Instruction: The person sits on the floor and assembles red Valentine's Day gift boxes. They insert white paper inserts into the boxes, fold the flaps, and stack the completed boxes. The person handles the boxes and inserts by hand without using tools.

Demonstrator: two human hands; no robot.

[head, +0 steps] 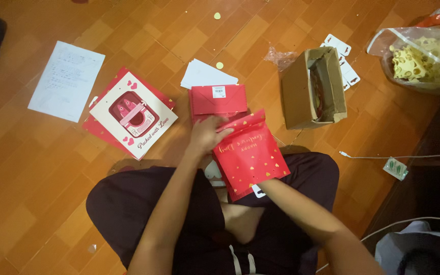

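Setting: a floor of orange-brown wood parquet (36, 168), seen from above, with the person seated cross-legged in dark trousers.

Item in hand: a red envelope with small gold hearts (250, 153), held above the lap, tilted, its flap toward the person's far side. The left hand (204, 135) is laid on its upper left corner, fingers curled over the flap edge. The right hand is hidden under the envelope; only the forearm is seen, so its hold cannot be told.

Progress, as judged: a stack of red envelopes (217, 102) lies just beyond the hands, touching the held one in view; further red pieces are glimpsed beneath it on the lap. How many are finished cannot be told.

Surroundings: a stack of square cards with heart design (131, 117) to the left; a printed white sheet (67, 81) beyond it; white blank cards (204, 75) behind the envelopes; an open cardboard box (311, 89) to the right; white hang tags (345, 58) beside it; a clear bag of pale yellow cut-outs (421, 61); a white cable (398, 157).

Obstructions: none between hands and stack; the box stands near.
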